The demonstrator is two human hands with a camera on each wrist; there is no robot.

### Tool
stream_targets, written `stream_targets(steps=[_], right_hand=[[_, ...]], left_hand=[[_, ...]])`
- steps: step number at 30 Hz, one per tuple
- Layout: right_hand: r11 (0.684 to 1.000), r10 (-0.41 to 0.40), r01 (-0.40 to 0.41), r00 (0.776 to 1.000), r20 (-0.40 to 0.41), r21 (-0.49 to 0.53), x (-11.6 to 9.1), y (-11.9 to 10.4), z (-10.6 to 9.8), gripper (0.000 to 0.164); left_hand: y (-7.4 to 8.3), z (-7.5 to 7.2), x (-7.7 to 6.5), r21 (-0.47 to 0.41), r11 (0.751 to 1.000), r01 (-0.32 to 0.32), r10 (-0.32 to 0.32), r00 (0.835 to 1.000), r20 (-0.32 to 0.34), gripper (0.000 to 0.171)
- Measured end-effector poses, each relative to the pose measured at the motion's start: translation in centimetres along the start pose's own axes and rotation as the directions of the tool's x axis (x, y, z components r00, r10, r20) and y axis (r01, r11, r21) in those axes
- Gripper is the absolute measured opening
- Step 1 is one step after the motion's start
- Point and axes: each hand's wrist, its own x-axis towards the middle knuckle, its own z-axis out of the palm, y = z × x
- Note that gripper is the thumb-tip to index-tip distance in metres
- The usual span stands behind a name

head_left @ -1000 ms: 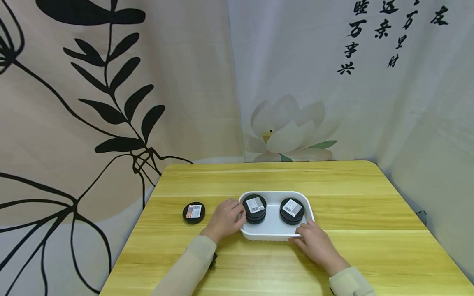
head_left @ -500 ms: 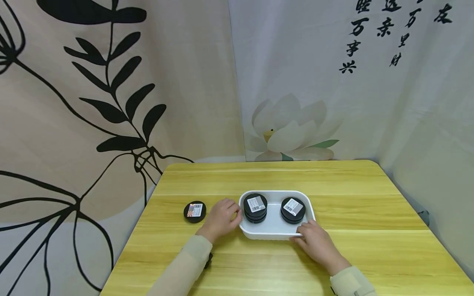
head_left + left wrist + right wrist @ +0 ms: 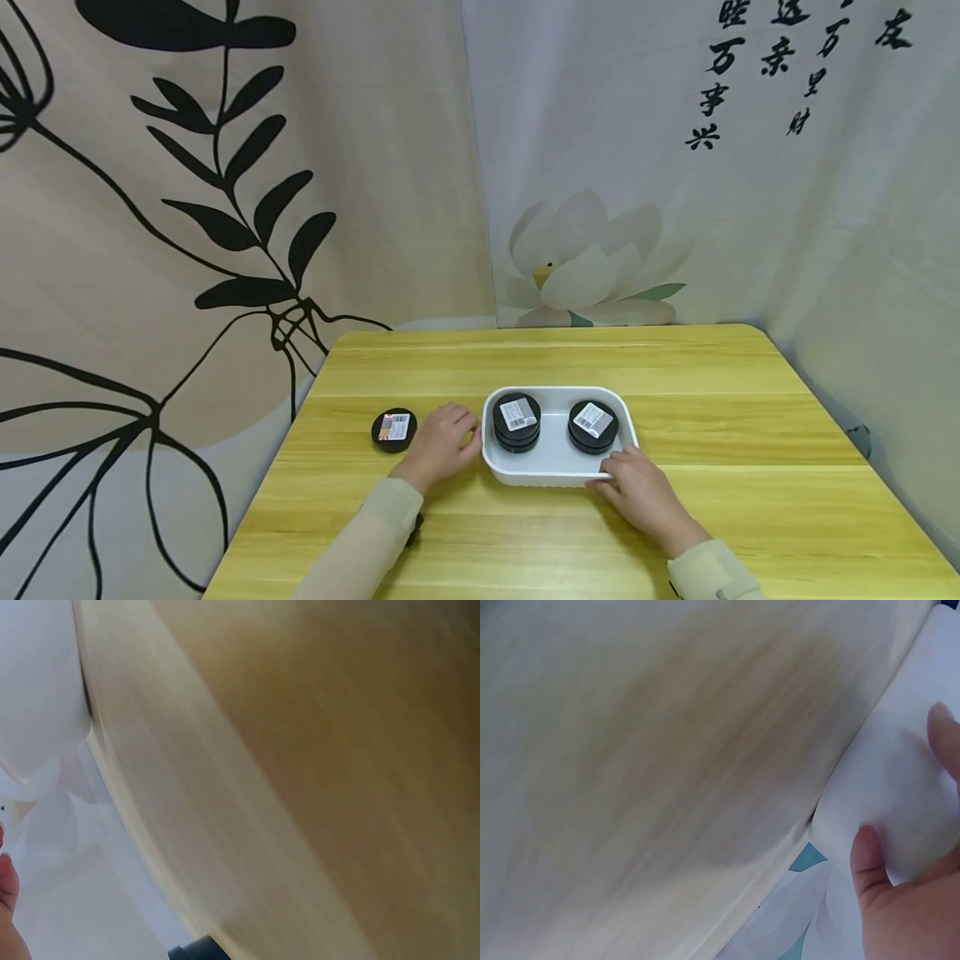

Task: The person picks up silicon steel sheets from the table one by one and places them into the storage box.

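A white tray (image 3: 553,429) on the table holds two stacks of round black tins with barcode labels, a left stack (image 3: 517,433) and a right stack (image 3: 592,437). My right hand (image 3: 643,497) grips the tray's near right corner; the right wrist view shows its thumb and a finger on the white wall (image 3: 900,787). Just left of the tray, my left hand (image 3: 438,446) has loosely bent fingers and holds nothing. Beyond that hand lies a single black tin (image 3: 393,430), label up. In the left wrist view, only fingertips (image 3: 7,883) of the left hand show, at the left edge.
The yellow wood-grain table (image 3: 570,542) has a rounded far edge, close to a hanging curtain (image 3: 390,167) printed with plants and writing. Another pale curtain (image 3: 877,333) hangs along the right side.
My left hand has drawn away from the tray's left end, moving left toward the single tin. The right hand and the tray have hardly moved.
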Motion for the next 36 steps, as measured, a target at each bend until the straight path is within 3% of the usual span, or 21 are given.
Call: stream_targets(steps=[17, 36], right_hand=[[1.000, 0.016, -0.016, 1.000, 0.022, 0.001, -0.2, 0.2, 0.3, 0.022], [0.999, 0.031, -0.031, 0.999, 0.033, -0.009, 0.0, 0.1, 0.0, 0.023]], left_hand=[[-1.0, -0.6, -0.6, 0.037, 0.999, 0.010, -0.010, 1.000, 0.007, 0.014], [-1.9, -1.1, -1.7, 0.082, 0.990, 0.117, -0.122, 0.991, 0.059, 0.013]])
